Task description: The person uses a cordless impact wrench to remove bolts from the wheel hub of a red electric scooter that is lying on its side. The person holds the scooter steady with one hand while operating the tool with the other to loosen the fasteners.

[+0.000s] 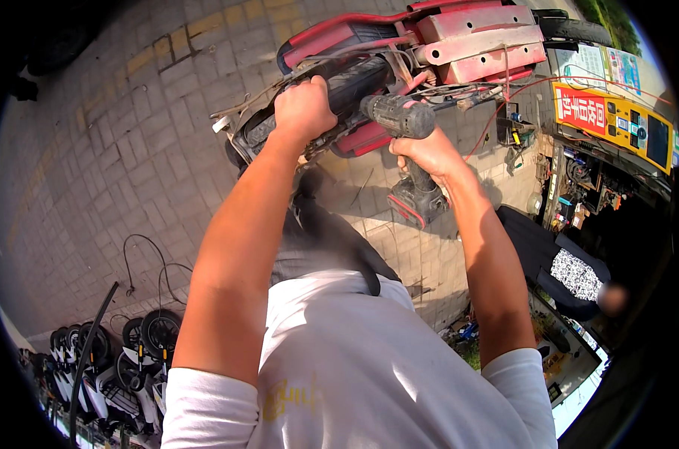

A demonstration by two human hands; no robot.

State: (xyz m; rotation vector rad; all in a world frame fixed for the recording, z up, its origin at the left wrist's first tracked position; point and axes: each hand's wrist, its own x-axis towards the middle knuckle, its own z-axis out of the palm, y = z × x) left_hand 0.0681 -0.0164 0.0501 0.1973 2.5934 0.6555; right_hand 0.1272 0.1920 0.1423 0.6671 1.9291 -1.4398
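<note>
A red electric scooter [480, 45] lies tipped on its side on the paving, its underside and a black wheel [359, 81] facing me. My left hand [304, 111] is closed over the tyre of this wheel, with the fingertips hidden behind the fist. In my right hand [429, 156] is a black cordless drill [403, 117], held by its grip. Its chuck points left toward the wheel, apparently just short of it or in front of it. The battery at the drill's base has red trim.
Grey paving bricks [152, 172] spread around the scooter. A person [560, 266] in dark clothes is at the right, near a cluttered tool shelf [582, 183]. A yellow cabinet [638, 127] stands at the upper right. Several parked scooters [126, 367] line the lower left.
</note>
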